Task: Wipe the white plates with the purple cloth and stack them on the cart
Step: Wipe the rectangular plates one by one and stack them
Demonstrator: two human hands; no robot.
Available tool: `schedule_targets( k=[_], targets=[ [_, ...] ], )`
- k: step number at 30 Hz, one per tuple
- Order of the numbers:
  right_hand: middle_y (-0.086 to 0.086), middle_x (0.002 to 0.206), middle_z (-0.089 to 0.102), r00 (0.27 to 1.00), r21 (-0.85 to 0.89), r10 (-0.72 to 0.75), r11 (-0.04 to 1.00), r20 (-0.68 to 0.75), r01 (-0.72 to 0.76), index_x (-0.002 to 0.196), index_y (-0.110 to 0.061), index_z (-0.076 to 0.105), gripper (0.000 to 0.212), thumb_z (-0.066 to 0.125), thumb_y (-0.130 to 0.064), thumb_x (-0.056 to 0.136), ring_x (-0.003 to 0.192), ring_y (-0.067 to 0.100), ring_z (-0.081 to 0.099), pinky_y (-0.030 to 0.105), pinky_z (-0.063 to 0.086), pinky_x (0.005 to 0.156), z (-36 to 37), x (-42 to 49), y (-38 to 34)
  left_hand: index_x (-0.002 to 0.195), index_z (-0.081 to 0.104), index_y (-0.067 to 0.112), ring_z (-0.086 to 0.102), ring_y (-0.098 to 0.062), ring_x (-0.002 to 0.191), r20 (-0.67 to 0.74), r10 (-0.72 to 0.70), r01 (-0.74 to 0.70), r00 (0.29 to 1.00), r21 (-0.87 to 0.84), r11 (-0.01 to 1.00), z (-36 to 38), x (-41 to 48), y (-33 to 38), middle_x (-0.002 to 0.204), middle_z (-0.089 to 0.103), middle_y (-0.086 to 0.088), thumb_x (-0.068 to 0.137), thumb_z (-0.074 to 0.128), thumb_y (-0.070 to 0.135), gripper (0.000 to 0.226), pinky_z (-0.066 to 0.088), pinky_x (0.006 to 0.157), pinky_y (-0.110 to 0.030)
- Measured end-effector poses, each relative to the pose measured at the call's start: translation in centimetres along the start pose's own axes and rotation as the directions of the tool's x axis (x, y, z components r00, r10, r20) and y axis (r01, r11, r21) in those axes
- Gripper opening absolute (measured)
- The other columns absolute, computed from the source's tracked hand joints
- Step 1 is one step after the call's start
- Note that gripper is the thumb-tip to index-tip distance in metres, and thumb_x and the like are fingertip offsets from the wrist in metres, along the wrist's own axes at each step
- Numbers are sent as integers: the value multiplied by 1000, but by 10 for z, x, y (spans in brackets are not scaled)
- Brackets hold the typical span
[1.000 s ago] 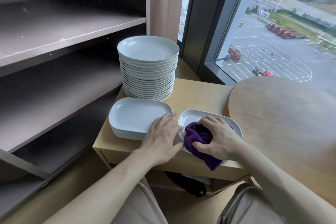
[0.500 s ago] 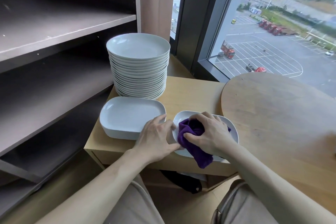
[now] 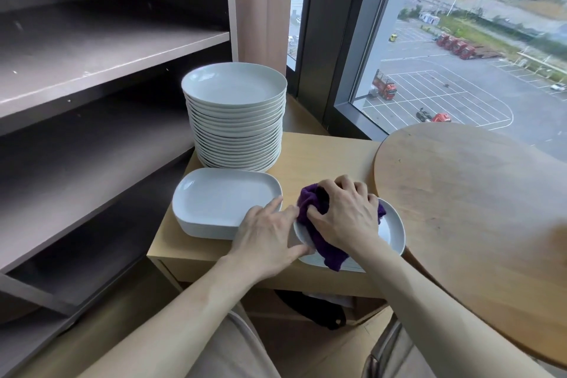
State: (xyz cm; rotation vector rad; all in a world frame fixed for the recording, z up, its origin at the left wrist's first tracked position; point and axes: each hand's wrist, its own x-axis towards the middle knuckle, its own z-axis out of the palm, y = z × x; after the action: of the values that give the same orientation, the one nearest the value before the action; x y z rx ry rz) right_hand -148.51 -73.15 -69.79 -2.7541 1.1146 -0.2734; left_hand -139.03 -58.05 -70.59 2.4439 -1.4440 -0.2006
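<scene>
Presently: wiping in hand. On cart (image 3: 322, 156), at left, stack (image 3: 227, 202) is kept. Flat-fingered left hand (image 3: 267, 233) is rested on plate (image 3: 391, 232) rim. Bunched cloth (image 3: 310, 204) is gripped by right hand (image 3: 343, 212), pressed on plate. Next, likely: plate to be lifted onto stack.

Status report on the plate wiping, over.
Right grip holds purple cloth on near plate. Left grip flat at its rim. Rectangular stack alongside, nothing in the way.
</scene>
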Motion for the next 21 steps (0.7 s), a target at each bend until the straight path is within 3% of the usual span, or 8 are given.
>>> schedule_targets(
  k=[3,7,10,16,21],
  targets=[
    [-3,125,51,999,0,50,999,15,-50,121,-37,57,45,49,-62,85,118,29,45,49,38,100,-8,0,16,146,44,29,27,-20,150,-25,48,-47,999,56,997,1,0,1,158,42,0,84,54,78,80,26,116,-40],
    [-3,130,49,992,-66,110,992,69,-105,126,-40,55,42,49,-59,89,121,29,43,49,33,100,-23,0,48,153,35,27,12,-16,155,11,70,-70,998,111,991,3,1,0,166,24,9,88,48,77,83,27,117,-41],
    [-4,133,47,987,-118,118,987,105,-105,130,-42,53,41,48,-55,92,123,28,41,48,31,100,-36,-4,69,154,33,28,13,-15,155,21,64,-66,998,121,990,3,1,0,167,22,11,88,46,77,83,28,116,-40],
    [-10,142,40,967,-144,23,989,255,14,140,-46,50,47,47,-55,94,132,25,32,47,34,104,-53,-21,94,156,32,29,17,-14,154,13,52,-53,999,104,993,3,1,-1,166,25,11,87,48,78,86,28,117,-39],
    [-17,135,41,939,-116,-54,988,339,99,131,-47,53,53,38,-68,85,125,20,33,43,30,92,-54,-38,96,155,35,27,15,-12,154,1,49,-49,999,40,998,7,2,-1,167,21,13,86,57,73,86,26,117,-37]
  ],
)
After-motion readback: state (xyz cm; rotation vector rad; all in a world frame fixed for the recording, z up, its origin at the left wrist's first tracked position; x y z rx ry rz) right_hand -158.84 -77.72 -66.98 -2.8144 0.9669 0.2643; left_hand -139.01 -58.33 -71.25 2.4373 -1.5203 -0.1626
